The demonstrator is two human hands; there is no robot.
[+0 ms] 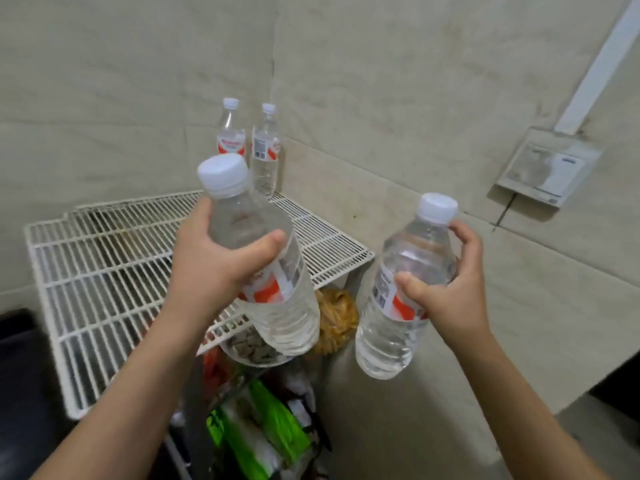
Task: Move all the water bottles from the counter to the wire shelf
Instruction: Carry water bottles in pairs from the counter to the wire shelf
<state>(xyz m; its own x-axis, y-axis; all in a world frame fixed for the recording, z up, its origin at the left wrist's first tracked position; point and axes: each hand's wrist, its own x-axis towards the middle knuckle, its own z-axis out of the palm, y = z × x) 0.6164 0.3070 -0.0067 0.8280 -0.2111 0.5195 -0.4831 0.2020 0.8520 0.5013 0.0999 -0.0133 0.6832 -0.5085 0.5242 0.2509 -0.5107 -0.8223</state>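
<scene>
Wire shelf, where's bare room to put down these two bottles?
The wire shelf is bare across its left and middle, up to the front edge. Only the back corner is crowded, where two bottles stand against the wall.

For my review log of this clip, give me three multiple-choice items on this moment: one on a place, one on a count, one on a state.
1. Where do the two standing bottles rest?
A. At the far corner of the wire shelf
B. On the floor
C. In a sink

2. How many water bottles show in all?
A. Two
B. Three
C. Four

3. What is the state of the hands?
A. Both empty
B. Each grips a capped bottle
C. Only one holds a bottle

Answers:
1: A, they stand upright where the shelf meets the wall corner.
2: C, two on the shelf plus two held.
3: B, the left hand wraps the left bottle, and the right hand closes its fingers on the right bottle; white caps are on both.
</scene>
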